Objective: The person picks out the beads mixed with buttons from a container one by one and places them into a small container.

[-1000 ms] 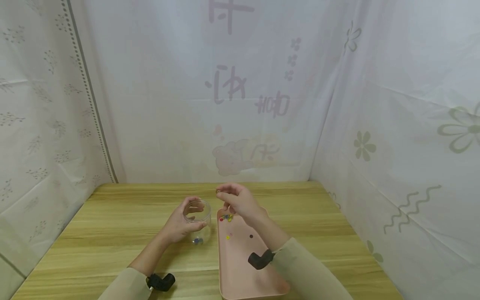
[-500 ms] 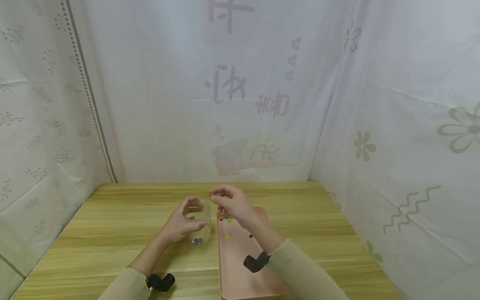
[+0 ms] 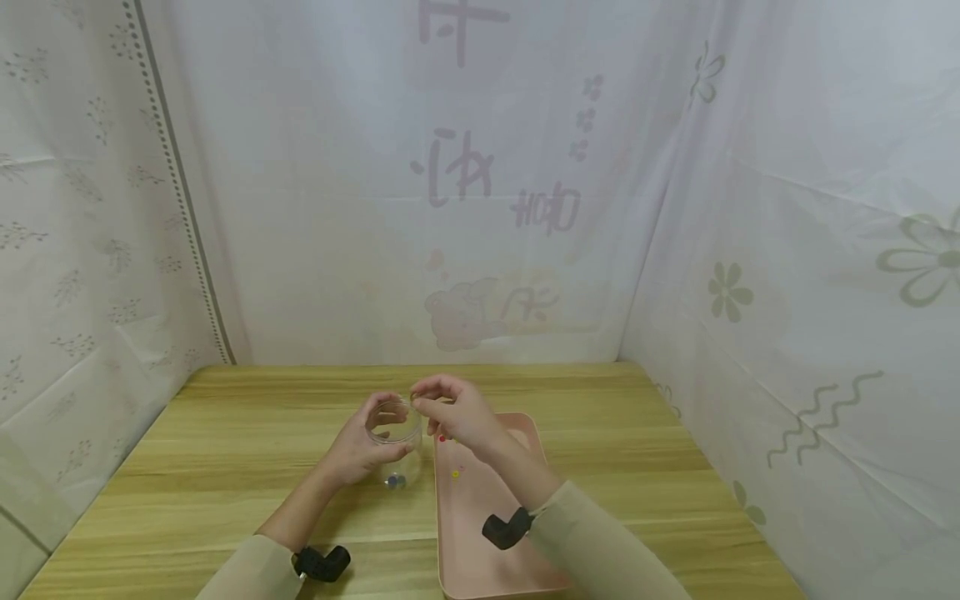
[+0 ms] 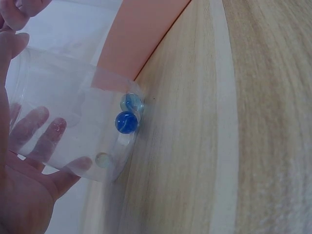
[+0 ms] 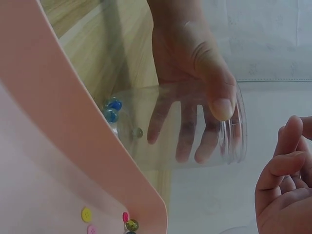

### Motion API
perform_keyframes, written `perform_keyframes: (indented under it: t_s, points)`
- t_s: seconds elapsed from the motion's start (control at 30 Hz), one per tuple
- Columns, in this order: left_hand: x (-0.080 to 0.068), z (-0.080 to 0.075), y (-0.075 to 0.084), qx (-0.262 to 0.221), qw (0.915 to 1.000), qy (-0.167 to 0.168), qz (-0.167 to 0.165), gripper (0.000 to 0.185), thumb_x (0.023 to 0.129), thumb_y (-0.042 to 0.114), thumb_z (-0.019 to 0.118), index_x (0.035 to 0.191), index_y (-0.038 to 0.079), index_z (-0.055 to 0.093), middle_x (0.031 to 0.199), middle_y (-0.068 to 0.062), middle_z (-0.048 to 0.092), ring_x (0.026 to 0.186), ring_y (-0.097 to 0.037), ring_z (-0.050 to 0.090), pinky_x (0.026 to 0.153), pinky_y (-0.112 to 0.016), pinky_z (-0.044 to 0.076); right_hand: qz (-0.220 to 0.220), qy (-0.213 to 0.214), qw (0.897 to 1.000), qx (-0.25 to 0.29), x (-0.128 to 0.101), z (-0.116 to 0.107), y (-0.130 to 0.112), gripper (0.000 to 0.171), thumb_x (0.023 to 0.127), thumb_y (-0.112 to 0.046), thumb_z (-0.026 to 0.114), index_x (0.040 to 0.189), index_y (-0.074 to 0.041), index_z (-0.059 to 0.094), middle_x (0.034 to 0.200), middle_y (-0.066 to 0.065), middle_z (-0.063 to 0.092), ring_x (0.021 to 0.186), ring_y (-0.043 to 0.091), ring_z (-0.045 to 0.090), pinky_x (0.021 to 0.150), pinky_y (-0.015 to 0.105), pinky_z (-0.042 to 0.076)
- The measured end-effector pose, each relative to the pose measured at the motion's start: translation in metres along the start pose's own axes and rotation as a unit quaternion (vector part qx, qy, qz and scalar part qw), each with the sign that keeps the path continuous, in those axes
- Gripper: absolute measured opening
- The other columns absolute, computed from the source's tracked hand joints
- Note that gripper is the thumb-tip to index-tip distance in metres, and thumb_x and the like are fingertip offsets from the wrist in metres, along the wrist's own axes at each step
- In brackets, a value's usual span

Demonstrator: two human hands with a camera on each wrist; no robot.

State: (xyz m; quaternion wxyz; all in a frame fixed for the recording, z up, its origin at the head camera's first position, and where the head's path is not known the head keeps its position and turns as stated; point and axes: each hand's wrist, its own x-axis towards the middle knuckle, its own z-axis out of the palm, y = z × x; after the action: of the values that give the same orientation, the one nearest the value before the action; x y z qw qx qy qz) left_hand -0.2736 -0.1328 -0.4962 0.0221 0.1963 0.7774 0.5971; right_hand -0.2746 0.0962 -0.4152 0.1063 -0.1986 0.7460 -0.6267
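My left hand (image 3: 360, 448) grips a clear plastic jar (image 4: 63, 87) around its upper part, fingers on one side and thumb on the other. The jar is upright on the table with its mouth uncovered. Low inside it lie a blue marble (image 4: 126, 122), a paler blue-streaked marble (image 4: 130, 102) and a clear marble (image 4: 103, 159). At the right side of the jar's rim is my right hand (image 3: 461, 419), thumb and fingertips together, pinching a small brownish marble-like thing (image 3: 413, 397) mostly hidden by the fingers.
A pink tray (image 3: 487, 542) stands right of the jar, under my right forearm. In it lie a yellow button (image 5: 86, 214), a pink button (image 5: 91, 229), a red button (image 5: 125, 217) and a yellowish marble (image 5: 131, 225). Patterned curtains (image 3: 322, 208) surround the wooden table (image 3: 247, 433).
My right hand has moved left and slightly down with the small thing, from above the tray's far end to the jar's rim. The left hand and jar have stayed in place.
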Motion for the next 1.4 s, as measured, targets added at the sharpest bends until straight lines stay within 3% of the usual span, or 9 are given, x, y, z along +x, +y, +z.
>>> perform_keyframes:
  t_s: [0.2, 0.57, 0.87, 1.1, 1.27, 1.4]
  points:
    - [0.0, -0.001, -0.001, 0.0, 1.0, -0.002, 0.002, 0.074, 0.093, 0.017, 0.088, 0.151, 0.009, 0.044, 0.147, -0.023, 0.06, 0.142, -0.044, 0.058, 0.117, -0.072, 0.046, -0.002, -0.018, 1.0, -0.023, -0.001, 0.006, 0.002, 0.036, 0.106, -0.02, 0.073, 0.136, -0.002, 0.069, 0.114, 0.007, 0.073, 0.069, 0.012, 0.064, 0.058, 0.023, 0.046]
    - [-0.001, 0.0, -0.003, 0.005, 1.0, -0.004, 0.001, 0.076, 0.094, 0.018, 0.087, 0.154, 0.009, 0.042, 0.151, -0.019, 0.06, 0.144, -0.044, 0.056, 0.117, -0.071, 0.046, -0.023, -0.036, 0.997, -0.057, -0.003, 0.011, 0.01, 0.03, 0.106, -0.019, 0.072, 0.132, -0.005, 0.073, 0.119, 0.006, 0.073, 0.075, 0.014, 0.068, 0.073, 0.029, 0.06]
    - [-0.002, 0.0, -0.003, 0.01, 0.9999, -0.004, 0.002, 0.076, 0.094, 0.019, 0.087, 0.154, 0.011, 0.042, 0.151, -0.017, 0.06, 0.143, -0.043, 0.058, 0.115, -0.068, 0.049, -0.023, -0.039, 0.997, -0.063, -0.005, 0.01, 0.009, 0.03, 0.107, -0.02, 0.071, 0.133, -0.006, 0.073, 0.12, 0.007, 0.073, 0.079, 0.018, 0.069, 0.082, 0.049, 0.065]
    - [-0.002, 0.0, -0.004, 0.007, 1.0, -0.005, 0.003, 0.075, 0.094, 0.017, 0.087, 0.153, 0.011, 0.043, 0.149, -0.02, 0.061, 0.142, -0.042, 0.058, 0.116, -0.07, 0.047, -0.014, -0.027, 0.997, -0.067, -0.004, 0.001, 0.011, 0.032, 0.108, -0.024, 0.07, 0.135, -0.006, 0.071, 0.122, 0.013, 0.073, 0.073, 0.015, 0.067, 0.068, 0.026, 0.055]
    - [-0.001, 0.0, -0.004, 0.001, 1.0, -0.007, 0.002, 0.076, 0.093, 0.018, 0.088, 0.153, 0.009, 0.042, 0.15, -0.026, 0.059, 0.142, -0.046, 0.058, 0.117, -0.071, 0.045, -0.006, -0.013, 0.998, -0.057, -0.003, -0.009, 0.015, 0.03, 0.108, -0.023, 0.071, 0.134, -0.008, 0.072, 0.123, 0.021, 0.072, 0.071, 0.013, 0.066, 0.068, 0.026, 0.055]
    - [0.0, -0.001, -0.003, -0.002, 1.0, -0.003, 0.001, 0.078, 0.092, 0.018, 0.089, 0.154, 0.008, 0.042, 0.151, -0.028, 0.059, 0.141, -0.045, 0.059, 0.117, -0.07, 0.045, -0.002, 0.0, 0.999, -0.049, -0.005, -0.017, 0.018, 0.027, 0.108, -0.023, 0.071, 0.132, -0.01, 0.072, 0.117, 0.015, 0.072, 0.073, 0.014, 0.068, 0.065, 0.027, 0.055]
